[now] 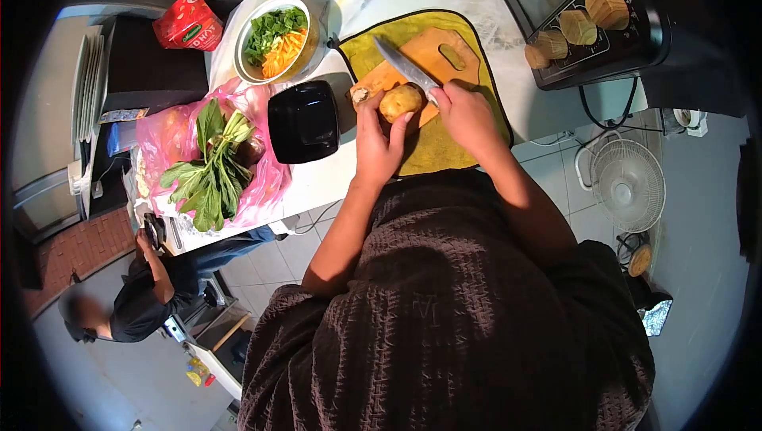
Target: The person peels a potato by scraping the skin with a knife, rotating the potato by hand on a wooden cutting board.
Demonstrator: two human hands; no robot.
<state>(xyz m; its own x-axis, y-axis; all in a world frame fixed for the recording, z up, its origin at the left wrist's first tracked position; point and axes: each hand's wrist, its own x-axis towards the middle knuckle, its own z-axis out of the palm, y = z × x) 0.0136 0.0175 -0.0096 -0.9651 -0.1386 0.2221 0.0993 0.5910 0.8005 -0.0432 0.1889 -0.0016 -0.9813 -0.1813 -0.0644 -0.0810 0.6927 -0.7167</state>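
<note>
A brown potato [402, 102] is held in my left hand [379, 141], fingers and thumb on its near side. My right hand [464, 116] is closed round the handle of a knife [405, 62]; its blade points up and left, just beyond the potato. Beneath them lies an orange cutting board [468, 71] with an oval hole, on a yellow-green cloth [429, 149] with a dark border. A small pale piece [361, 95] rests at the board's left end, near my left fingers. To the left stands a black square bowl [303, 122].
On the left are a white bowl [240, 54] of greens and orange shreds, leafy greens [210, 173] on a pink bag [274, 177], and a red packet [188, 25]. A black appliance [647, 38] stands right. Another person [143, 300] is at lower left; a fan [627, 189] stands right.
</note>
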